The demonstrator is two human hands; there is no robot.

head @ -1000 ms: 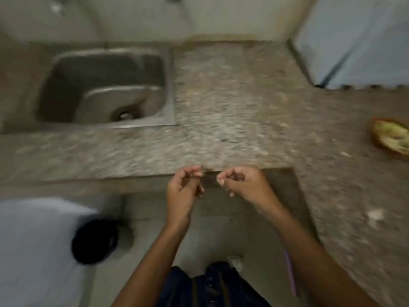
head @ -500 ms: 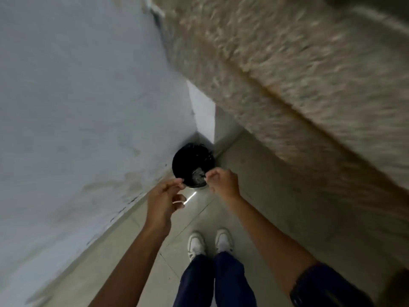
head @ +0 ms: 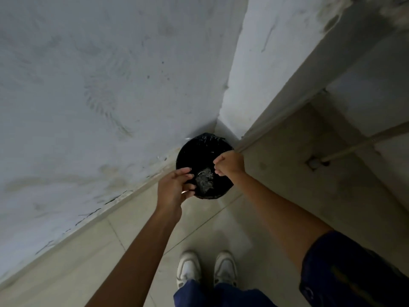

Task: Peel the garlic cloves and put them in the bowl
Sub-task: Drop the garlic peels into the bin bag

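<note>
Both hands are now reaching further out, over the round black-lined bin [head: 204, 151] in the wall corner. Left hand [head: 174, 187] is hovering over its near-left rim, fingers loosely curved, whether pinching anything I cannot tell; pale papery peel scraps [head: 204, 180] are lying crumpled inside. Right hand [head: 229, 162] is hanging over the right rim, fingers curled; garlic and bowl are out of sight.

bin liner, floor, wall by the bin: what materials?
Bin liner: likely thin black plastic film, glossy, with crinkle highlights at the rim. Floor: looks like glazed beige ceramic tile, with grout lines and a soft sheen. Wall: probably painted plaster, matte, scuffed and stained.
</note>
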